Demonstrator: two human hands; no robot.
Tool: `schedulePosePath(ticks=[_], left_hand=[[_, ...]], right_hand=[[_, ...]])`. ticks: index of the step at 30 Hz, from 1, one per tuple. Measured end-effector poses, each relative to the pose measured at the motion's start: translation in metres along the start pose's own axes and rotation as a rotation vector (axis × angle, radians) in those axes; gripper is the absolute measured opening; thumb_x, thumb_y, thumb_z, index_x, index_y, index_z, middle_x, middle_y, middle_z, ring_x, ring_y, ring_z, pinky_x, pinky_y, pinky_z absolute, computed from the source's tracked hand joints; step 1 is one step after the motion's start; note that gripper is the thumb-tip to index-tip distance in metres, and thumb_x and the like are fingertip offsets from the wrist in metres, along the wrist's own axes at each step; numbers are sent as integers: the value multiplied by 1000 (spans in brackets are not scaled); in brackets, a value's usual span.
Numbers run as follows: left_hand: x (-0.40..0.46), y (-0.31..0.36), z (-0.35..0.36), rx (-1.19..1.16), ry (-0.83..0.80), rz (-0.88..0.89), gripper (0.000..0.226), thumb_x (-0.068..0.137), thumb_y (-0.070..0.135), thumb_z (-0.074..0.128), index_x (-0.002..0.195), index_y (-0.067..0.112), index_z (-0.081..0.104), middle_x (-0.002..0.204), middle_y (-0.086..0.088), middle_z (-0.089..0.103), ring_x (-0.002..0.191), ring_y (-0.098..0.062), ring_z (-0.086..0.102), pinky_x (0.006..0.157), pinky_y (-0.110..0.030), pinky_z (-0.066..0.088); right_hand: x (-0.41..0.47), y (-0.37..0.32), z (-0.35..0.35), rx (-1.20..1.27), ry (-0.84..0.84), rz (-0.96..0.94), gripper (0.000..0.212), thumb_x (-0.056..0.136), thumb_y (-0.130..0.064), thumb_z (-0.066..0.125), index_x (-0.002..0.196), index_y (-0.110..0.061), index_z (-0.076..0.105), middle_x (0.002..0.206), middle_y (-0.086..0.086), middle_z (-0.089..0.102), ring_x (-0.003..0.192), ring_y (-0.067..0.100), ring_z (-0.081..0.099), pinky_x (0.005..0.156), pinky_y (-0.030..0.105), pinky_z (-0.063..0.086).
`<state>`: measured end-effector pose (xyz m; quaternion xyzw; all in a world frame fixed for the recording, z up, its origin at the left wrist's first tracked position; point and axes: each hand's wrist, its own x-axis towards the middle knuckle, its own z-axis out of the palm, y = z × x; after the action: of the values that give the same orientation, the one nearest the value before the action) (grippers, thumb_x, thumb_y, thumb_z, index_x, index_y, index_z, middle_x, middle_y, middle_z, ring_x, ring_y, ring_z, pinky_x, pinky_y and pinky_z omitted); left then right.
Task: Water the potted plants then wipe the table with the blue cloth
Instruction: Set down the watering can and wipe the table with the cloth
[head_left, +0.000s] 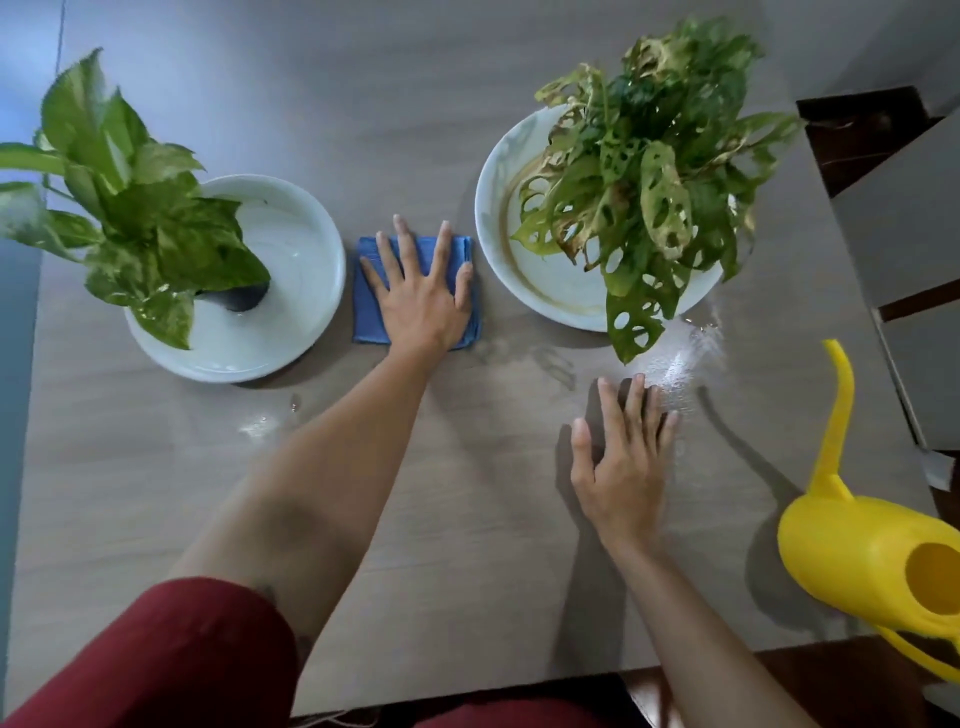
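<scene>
A folded blue cloth (368, 312) lies on the wooden table (467, 519) between two potted plants. My left hand (423, 296) rests flat on the cloth with fingers spread. My right hand (621, 462) lies flat and open on the bare table, near the right. The left plant (135, 218) has broad pale-green leaves and stands in a white saucer (291, 291). Standing in a white saucer (524, 270) is the right plant (660, 176), with holed leaves. A yellow watering can (872, 545) stands at the table's right edge, spout pointing away.
Water droplets (685, 364) glisten on the table in front of the right saucer, and a small wet patch (260, 423) lies below the left saucer. A dark chair (862, 135) stands beyond the table's right edge. My red sleeve (156, 660) fills the lower left.
</scene>
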<state>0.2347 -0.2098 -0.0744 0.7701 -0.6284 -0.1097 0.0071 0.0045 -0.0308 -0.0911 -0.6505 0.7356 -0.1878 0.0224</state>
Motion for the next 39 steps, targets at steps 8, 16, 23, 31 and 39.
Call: schedulePosePath(ticks=[8,16,23,31,39], left_hand=[[-91,-47,12,5,71,64,60,99,64,19,156,44,16,168,-12,5,153,-38,7,121,-60,2],[-143,-118,10,5,41,67,61,100,64,20,157,45,9,168,-9,-2,154,-34,-1,121,-59,1],[-165,-191,1,-29,52,60,59,99,65,24,155,49,15,168,-7,7,154,-33,0,122,-58,-1],[-202,-308,-4,-46,90,-146,61,97,65,23,155,47,18,168,-6,4,154,-35,3,122,-59,0],[-280,-356,4,-34,102,-317,61,98,66,18,156,47,13,168,-9,2,153,-38,2,120,-62,0]], right_hand=[[-4,-6,-2,-12,-83,15,56,103,-48,36,151,-20,43,161,15,34,152,36,20,123,58,15],[-37,-94,9,115,-181,-130,59,99,-47,41,152,-21,42,163,14,27,154,32,16,124,56,12],[-65,-141,27,51,-167,-185,59,99,-49,38,151,-20,45,161,14,33,151,35,23,123,59,15],[-70,-153,30,-21,-223,-190,65,98,-53,32,155,-21,37,163,13,28,153,34,17,124,57,9],[-82,-146,12,-36,-302,-215,65,101,-52,31,158,-21,29,165,13,21,155,31,10,125,54,5]])
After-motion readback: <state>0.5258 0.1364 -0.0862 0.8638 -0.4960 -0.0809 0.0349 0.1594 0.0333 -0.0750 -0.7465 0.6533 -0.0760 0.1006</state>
